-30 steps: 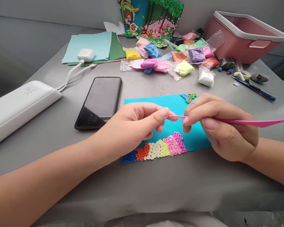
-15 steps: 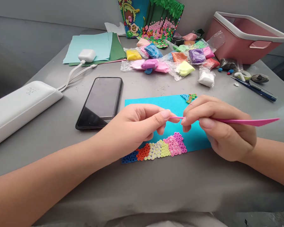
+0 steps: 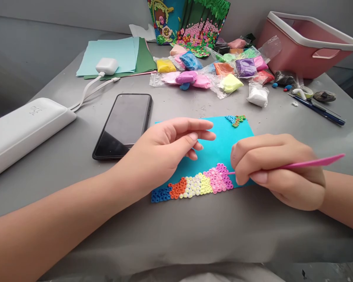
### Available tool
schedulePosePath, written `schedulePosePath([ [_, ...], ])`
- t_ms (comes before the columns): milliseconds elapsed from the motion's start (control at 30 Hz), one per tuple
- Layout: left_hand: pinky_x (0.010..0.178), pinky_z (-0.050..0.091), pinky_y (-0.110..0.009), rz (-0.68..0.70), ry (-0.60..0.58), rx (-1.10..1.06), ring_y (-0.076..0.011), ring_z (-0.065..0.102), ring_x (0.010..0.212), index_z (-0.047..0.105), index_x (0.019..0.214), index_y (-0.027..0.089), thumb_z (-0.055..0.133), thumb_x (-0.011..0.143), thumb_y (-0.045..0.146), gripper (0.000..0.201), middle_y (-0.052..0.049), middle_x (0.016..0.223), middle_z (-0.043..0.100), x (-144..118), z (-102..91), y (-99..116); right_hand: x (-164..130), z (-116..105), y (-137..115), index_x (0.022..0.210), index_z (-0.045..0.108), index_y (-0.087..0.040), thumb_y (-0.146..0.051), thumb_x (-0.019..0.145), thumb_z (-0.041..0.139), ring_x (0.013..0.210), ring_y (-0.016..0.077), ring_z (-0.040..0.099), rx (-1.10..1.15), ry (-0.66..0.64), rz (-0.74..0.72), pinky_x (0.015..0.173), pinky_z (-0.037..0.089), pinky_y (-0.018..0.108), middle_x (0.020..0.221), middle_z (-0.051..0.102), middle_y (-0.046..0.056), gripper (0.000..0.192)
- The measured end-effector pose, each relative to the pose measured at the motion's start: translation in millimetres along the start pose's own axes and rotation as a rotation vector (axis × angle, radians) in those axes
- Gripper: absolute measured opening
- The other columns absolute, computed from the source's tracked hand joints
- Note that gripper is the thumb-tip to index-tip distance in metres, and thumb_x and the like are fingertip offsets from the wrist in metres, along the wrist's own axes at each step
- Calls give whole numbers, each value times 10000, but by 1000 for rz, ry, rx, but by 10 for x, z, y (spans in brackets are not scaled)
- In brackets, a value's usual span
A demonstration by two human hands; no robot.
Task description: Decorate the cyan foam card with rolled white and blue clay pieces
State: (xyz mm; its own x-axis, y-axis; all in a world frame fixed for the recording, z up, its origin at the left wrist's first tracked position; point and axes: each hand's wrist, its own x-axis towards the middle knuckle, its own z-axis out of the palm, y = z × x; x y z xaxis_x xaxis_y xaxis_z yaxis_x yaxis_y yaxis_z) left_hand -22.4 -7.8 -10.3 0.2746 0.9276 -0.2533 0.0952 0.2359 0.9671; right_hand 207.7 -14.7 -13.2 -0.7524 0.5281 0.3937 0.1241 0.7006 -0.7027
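Reference: blue card [image 3: 217, 150]. Well left of the card, a white power bank [image 3: 32, 129] bears a small marking; its characters cannot be read with certainty. The pink tool [image 3: 312, 161] is located over the card's right part and extends beyond its right edge. Its long axis runs roughly crosswise: thin tip leftward at the purple end of the ring rows [image 3: 206, 182] along the card's near edge, broad blade rightward and slightly raised. Tip contact cannot be determined. Right hand [image 3: 282, 170]: pinching the tool. Left hand [image 3: 170, 150]: half open above the card's left part, fingers loosely extended. Behind the card, clear bags [image 3: 231, 83] contain coloured material, including yellow, purple, orange and white. Behind and right of the card: pink bin [image 3: 294, 58], white rim.
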Motion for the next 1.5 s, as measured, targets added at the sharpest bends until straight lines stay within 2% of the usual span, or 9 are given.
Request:
schedulePosePath([
  [133,696,540,-239,-6,-30,21,-134,666,826,770,1104,230,672,927,281,209,-27,1036,792,-2,1,3,6,24,3,811,606,-175,-4,845,418,643,114,506,-48,-50,-47,595,482,244,728,578,35,257],
  [533,674,536,-253,-4,-54,21,-147,677,815,777,1063,236,703,915,335,193,-31,1019,792,1,-4,12,10,32,15,840,609,-193,-17,858,425,639,121,536,-80,-70,-53,610,502,234,737,606,42,256],
  [767,680,532,-275,-16,-52,3,-149,659,786,782,1057,222,697,909,337,206,-45,1012,788,7,-8,1,14,30,29,840,603,-190,-20,855,419,646,116,565,-81,-97,-50,607,511,223,748,628,36,251],
  [1067,656,518,-238,-13,-71,-24,-115,648,761,777,1016,228,685,923,295,147,-11,977,790,3,-8,-20,0,21,23,852,614,-178,4,846,413,681,114,563,-60,-66,-34,635,516,219,746,619,39,271],
  [1500,733,551,-255,14,-74,98,-184,713,939,756,1031,253,750,867,339,185,-24,1040,799,-8,-15,5,19,45,44,846,620,-180,5,826,417,654,114,565,-51,-68,-50,612,508,223,738,627,40,275],
])
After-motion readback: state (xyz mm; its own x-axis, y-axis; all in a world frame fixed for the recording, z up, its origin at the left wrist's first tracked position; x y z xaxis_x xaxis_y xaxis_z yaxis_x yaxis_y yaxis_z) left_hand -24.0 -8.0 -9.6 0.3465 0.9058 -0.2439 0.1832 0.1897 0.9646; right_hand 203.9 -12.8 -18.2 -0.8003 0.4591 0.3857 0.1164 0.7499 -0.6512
